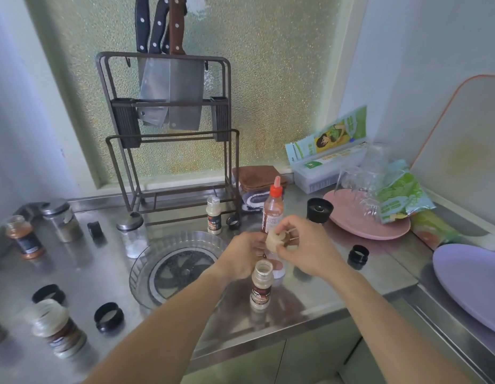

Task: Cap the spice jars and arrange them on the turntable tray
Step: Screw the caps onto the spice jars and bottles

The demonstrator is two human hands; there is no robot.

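A clear turntable tray (146, 261) with a dark hub lies empty at the counter's middle. Both hands meet just right of it, above an uncapped small spice jar (260, 285). My right hand (304, 245) pinches a cream cap (274, 239), and my left hand (245, 254) touches the same cap from the left. Behind them stands a red-topped sauce bottle (272, 209) and a capped small jar (213, 216). A white cap (279, 271) lies beside the open jar. At left stand an open orange-spice jar (23, 236), two metal-lidded jars (62, 220) (131, 234) and a white-lidded jar (56, 327).
Black ring caps (357, 254) (109, 315) (48, 293) (94, 229) (233, 221) lie scattered on the steel counter. A black grinder top (319, 210) stands by a pink plate (351, 225). A knife rack (168, 128) stands behind the tray. A purple plate (470, 284) sits far right.
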